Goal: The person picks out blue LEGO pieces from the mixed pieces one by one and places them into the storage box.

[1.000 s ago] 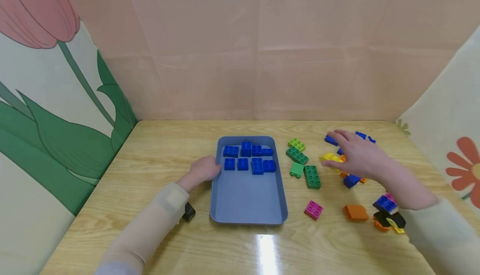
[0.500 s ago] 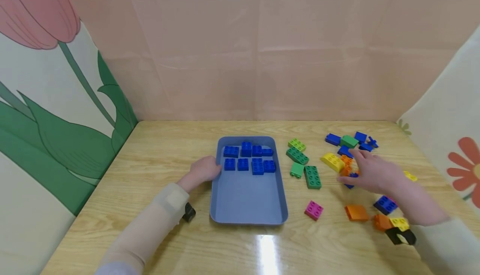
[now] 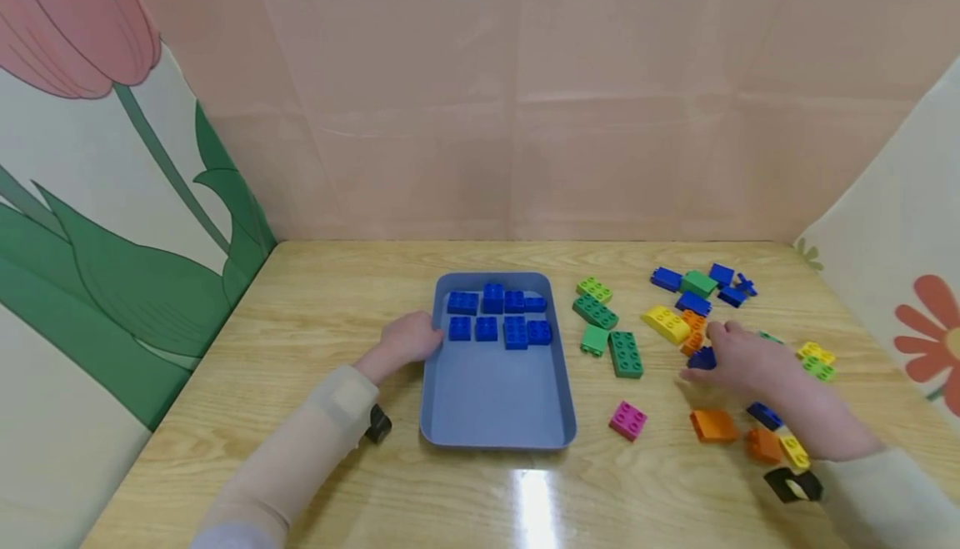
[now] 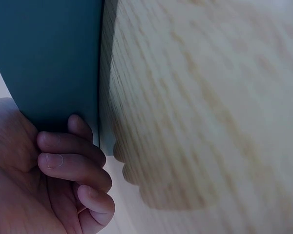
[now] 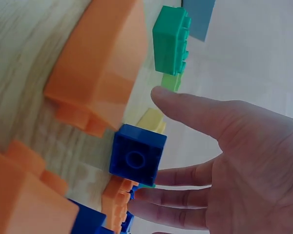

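A grey-blue tray [image 3: 495,403] lies on the wooden table, with two rows of blue building bricks [image 3: 515,332] at its far end. My left hand [image 3: 407,337] grips the tray's left rim; in the left wrist view its curled fingers [image 4: 73,165] are against the outer wall, the thumb out of sight. Over the scattered bricks at right, my right hand [image 3: 753,366] has thumb and fingers spread around a blue brick [image 5: 138,153]. That brick is tipped on its side, hollow underside showing, and no firm hold on it is visible.
Green bricks [image 3: 626,354] and a pink brick [image 3: 627,421] lie between tray and right hand. Beyond that hand are a yellow curved brick [image 3: 666,324] and more blue bricks [image 3: 666,278]. Orange bricks [image 3: 714,426] lie nearer me. A pink cloth wall [image 3: 480,157] borders the table's back.
My right hand has drawn back toward me, lowered, and come to the blue brick, uncovering the yellow, green and blue bricks beyond. The left hand and tray have stayed put.
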{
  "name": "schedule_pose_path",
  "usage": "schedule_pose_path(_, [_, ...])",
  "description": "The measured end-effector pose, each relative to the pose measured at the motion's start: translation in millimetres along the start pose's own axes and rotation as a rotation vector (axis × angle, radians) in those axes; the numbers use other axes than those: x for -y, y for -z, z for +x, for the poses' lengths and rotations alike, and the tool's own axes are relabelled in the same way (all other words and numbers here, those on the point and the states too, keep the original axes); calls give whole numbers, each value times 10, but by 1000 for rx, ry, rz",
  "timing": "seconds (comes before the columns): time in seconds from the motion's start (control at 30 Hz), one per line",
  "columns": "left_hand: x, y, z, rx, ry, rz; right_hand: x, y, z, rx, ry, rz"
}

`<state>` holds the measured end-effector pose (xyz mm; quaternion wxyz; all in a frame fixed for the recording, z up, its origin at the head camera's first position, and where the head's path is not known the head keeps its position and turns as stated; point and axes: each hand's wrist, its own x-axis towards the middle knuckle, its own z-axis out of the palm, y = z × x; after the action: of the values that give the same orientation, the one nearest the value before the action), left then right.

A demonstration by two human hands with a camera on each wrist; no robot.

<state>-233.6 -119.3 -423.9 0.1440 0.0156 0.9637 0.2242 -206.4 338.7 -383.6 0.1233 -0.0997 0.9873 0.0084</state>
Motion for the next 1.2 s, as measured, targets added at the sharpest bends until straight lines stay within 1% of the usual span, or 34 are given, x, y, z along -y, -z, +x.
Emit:
schedule_pose_path(0.13, [8,-7,-5,-5,-6,-2,-5,-23,23,5,-5,0])
schedule_pose_path(0.3, [-6,-3,-15,-4,2,-6,6,-23,39,6,0,3])
schedule_pose_path(0.57, [-28,10,-21,5,13,-1,14,-37,58,-14,35,-60])
schedule_pose_path(0.77, [-15,2,-2,6,8,3,31,-29,58,-16,35,-70])
schedule_pose_path(0.93, [-13,1,12,12,10,7,22,-26,67,-11,34,-67])
schedule_pose_path(1.2, [-16,21,-8,21,15,11,-3,6,64,-5,34,-31])
